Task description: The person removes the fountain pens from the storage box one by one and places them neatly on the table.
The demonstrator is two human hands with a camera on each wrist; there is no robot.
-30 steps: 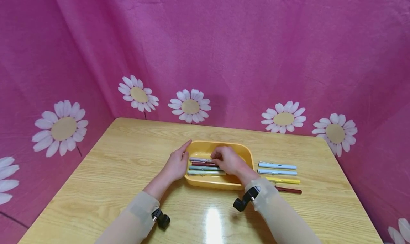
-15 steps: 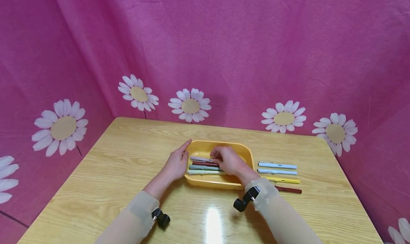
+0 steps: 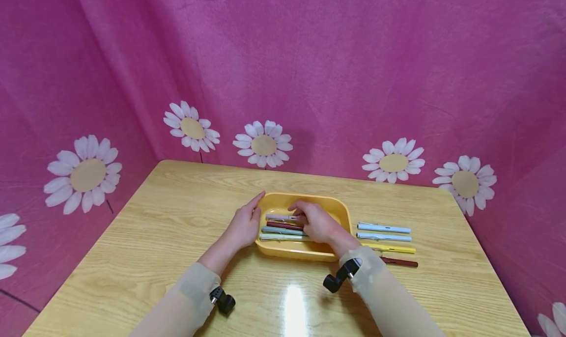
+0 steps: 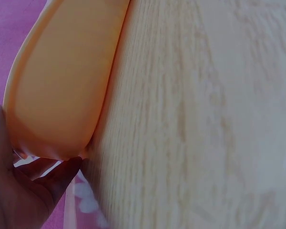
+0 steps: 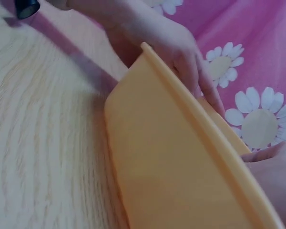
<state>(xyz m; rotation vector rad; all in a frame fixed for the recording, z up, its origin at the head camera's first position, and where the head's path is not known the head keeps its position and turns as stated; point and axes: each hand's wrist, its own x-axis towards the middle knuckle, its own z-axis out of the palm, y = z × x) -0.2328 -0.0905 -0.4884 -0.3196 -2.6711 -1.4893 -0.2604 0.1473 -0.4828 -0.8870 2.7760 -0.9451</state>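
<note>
An orange-yellow tray (image 3: 300, 254) holds several pens lying side by side: a lavender pen (image 3: 278, 217), a dark red pen (image 3: 283, 226), a grey-green pen (image 3: 283, 231) and a pale green pen (image 3: 280, 237). At the tray's left end my left hand (image 3: 242, 227) holds the rim, its fingers against the outside in the left wrist view. My right hand (image 3: 317, 224) reaches into the tray, with a forefinger raised above the lavender pen and the thumb side close to that pen's right end. It hides the right ends of the pens.
Right of the tray, two light blue pens (image 3: 383, 228), a yellow pen (image 3: 391, 249) and another dark red pen (image 3: 400, 262) lie on the wooden table (image 3: 177, 219). Pink cloth (image 3: 318, 81) with daisies hangs behind the table and at its sides.
The lavender pen has shifted slightly right inside the tray. My right forefinger has lifted away from it. My left hand stays at the tray's left end.
</note>
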